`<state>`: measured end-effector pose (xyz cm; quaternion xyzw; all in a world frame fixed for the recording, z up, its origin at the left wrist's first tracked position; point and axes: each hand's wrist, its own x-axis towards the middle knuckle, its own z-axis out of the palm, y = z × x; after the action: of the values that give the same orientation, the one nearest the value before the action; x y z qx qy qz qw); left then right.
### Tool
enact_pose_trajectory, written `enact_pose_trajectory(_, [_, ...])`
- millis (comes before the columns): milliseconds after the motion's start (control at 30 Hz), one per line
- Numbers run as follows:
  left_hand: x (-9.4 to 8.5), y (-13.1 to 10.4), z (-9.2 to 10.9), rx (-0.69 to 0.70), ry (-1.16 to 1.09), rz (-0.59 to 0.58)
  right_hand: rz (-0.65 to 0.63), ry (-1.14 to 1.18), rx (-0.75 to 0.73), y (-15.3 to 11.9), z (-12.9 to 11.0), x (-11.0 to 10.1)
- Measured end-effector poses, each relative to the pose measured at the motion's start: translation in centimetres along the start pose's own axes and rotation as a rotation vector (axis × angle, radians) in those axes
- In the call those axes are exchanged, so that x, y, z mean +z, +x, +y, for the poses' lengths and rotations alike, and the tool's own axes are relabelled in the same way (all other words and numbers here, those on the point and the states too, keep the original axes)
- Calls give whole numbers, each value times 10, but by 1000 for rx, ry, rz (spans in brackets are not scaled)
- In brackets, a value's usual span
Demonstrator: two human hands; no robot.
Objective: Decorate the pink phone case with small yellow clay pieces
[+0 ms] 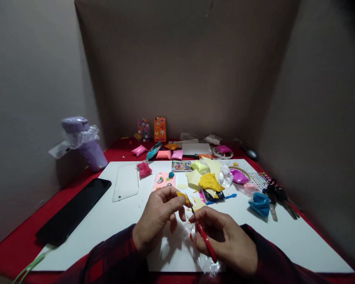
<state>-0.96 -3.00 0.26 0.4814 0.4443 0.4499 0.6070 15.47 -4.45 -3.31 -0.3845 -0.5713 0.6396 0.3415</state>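
Observation:
Between the thumb and index finger of my left hand [162, 211] is a small yellow piece [182, 195]. My right hand [225, 236] is closed around the red handles of small scissors [205, 238], whose thin blades point up and left and touch or nearly touch the yellow piece. Just beyond my hands lies a torn yellow clay lump [211, 182] on pale yellow paper [194, 179]. A pink decorated case [165, 180] lies flat behind my left hand, partly hidden by it. Crumpled clear plastic [208, 263] is under my right hand.
A black phone [73, 211] lies at the left, near a purple bottle [91, 152] and a clear case [126, 182]. On the right are a blue packet [259, 204], keys [273, 197] and a gem sheet [258, 180]. Clay packets [163, 154] and upright decorated cases [160, 129] stand farther back.

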Motion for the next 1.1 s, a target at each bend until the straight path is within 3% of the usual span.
enact_pose_trajectory(1100, [0, 2, 0, 27, -34, -30, -14, -6, 23, 0, -1, -1])
